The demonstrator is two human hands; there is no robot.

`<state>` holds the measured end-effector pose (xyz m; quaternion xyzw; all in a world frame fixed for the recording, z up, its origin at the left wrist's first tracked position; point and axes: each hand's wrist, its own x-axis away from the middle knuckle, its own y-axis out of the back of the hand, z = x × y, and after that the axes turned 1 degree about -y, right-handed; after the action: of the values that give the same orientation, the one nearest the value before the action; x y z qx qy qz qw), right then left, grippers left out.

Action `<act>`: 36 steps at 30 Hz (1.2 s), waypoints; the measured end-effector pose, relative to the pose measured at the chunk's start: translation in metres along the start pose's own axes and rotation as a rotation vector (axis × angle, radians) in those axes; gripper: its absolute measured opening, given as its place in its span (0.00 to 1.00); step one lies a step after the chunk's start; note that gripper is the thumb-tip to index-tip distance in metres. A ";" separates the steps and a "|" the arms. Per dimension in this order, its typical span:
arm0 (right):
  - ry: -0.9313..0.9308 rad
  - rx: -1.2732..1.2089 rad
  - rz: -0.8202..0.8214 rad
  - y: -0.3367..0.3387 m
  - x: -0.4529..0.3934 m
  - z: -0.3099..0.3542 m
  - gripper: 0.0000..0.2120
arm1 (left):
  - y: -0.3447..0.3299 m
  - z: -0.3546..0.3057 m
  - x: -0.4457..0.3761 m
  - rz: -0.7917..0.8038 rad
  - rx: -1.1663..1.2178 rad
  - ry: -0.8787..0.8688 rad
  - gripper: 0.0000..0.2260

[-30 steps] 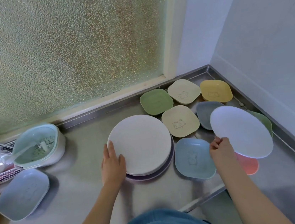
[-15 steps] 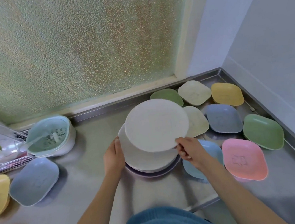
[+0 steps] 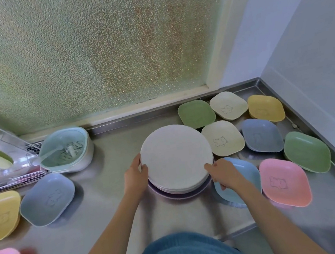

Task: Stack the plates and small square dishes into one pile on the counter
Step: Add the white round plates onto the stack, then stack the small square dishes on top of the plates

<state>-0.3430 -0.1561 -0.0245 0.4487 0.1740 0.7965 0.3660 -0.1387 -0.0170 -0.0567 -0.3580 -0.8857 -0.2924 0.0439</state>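
Plates [image 3: 176, 157] are gripped at both rims by the left hand [image 3: 136, 178] and right hand [image 3: 221, 175], probably squaring the pile before nearby square dishes [image 3: 222, 138] get added.

A pile of plates [image 3: 176, 157] sits mid-desk [image 3: 116, 198], square dishes [image 3: 222, 138] clustered to its right, more dishes [image 3: 47, 199] and a rack [image 3: 3, 168] far left.
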 end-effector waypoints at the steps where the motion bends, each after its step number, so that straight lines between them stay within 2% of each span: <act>1: -0.010 0.037 -0.062 0.000 -0.002 -0.003 0.20 | 0.000 -0.001 0.000 0.000 0.007 0.001 0.21; 4: -0.011 -0.065 -0.202 0.002 -0.007 -0.008 0.20 | 0.000 -0.005 -0.004 0.026 0.010 0.008 0.24; 6: -0.011 -0.161 -0.180 0.002 -0.011 -0.008 0.16 | -0.003 -0.005 -0.006 0.060 -0.024 0.006 0.24; 9: 0.056 -0.120 -0.114 -0.006 -0.020 -0.003 0.11 | -0.007 -0.006 -0.010 0.066 -0.052 0.062 0.26; 10: 0.071 -0.089 -0.118 -0.010 -0.023 -0.003 0.12 | -0.008 -0.008 -0.011 0.065 -0.052 0.086 0.27; 14: 0.083 -0.024 -0.161 -0.018 -0.029 -0.006 0.14 | -0.009 -0.010 -0.010 0.092 -0.034 0.098 0.28; 18: 0.095 -0.157 -0.159 -0.014 -0.030 -0.010 0.13 | -0.010 -0.007 -0.009 0.098 -0.018 0.091 0.28; 21: 0.050 -0.224 -0.278 -0.009 -0.026 -0.027 0.12 | -0.010 -0.006 -0.010 0.096 -0.002 0.081 0.28; 24: 0.042 -0.114 -0.346 -0.006 -0.019 -0.052 0.16 | -0.011 -0.005 -0.009 0.094 0.010 0.080 0.28; 26: 0.040 -0.032 -0.264 -0.014 -0.012 -0.069 0.16 | -0.013 -0.005 -0.009 0.078 0.028 0.077 0.28; 29: 0.123 0.307 -0.161 -0.036 0.002 -0.092 0.17 | -0.015 -0.004 -0.008 0.054 0.026 0.068 0.28; 33: 0.248 0.525 -0.257 -0.050 0.008 -0.103 0.22 | -0.013 -0.003 -0.007 0.072 0.008 0.054 0.28; 36: 0.303 0.643 -0.285 -0.052 0.006 -0.103 0.16 | -0.012 -0.001 -0.007 0.083 -0.001 0.056 0.28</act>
<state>-0.4093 -0.1119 -0.1072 0.3890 0.5276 0.6998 0.2839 -0.1418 -0.0291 -0.0638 -0.3860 -0.8684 -0.3008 0.0804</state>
